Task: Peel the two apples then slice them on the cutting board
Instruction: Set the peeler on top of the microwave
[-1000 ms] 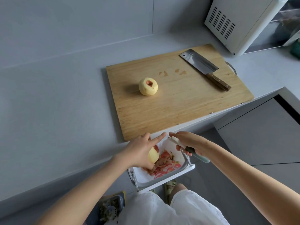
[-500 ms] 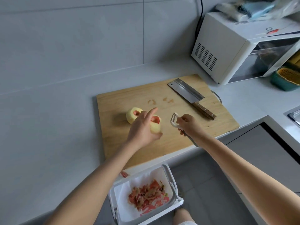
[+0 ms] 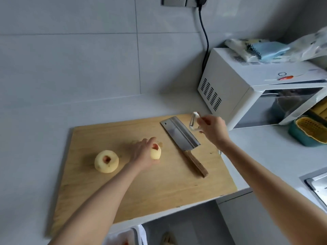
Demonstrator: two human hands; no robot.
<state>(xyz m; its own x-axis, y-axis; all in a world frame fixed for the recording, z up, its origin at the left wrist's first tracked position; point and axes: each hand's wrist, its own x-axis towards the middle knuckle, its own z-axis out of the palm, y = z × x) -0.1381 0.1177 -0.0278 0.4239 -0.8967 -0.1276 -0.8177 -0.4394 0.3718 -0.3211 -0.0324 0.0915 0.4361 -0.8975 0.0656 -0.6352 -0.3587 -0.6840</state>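
Observation:
A peeled apple (image 3: 106,161) with red skin left in its stem hollow sits on the left of the wooden cutting board (image 3: 159,190). My left hand (image 3: 142,153) grips a second peeled apple (image 3: 156,151) at the board's middle, low against the wood. My right hand (image 3: 213,129) holds a white peeler (image 3: 193,122) above the board's far right corner, beside the microwave. A cleaver (image 3: 183,140) with a wooden handle lies on the board between my two hands.
A white microwave (image 3: 251,89) stands at the right with cloths on top and its cord running up the wall. A teal basket (image 3: 309,133) sits beyond it. A white bin (image 3: 138,235) holding red peels pokes out below the counter edge. A sink corner (image 3: 318,186) shows at far right.
My left hand carried the second apple from over the peel bin up onto the board's middle. My right hand moved the peeler up and right, past the cleaver, toward the microwave.

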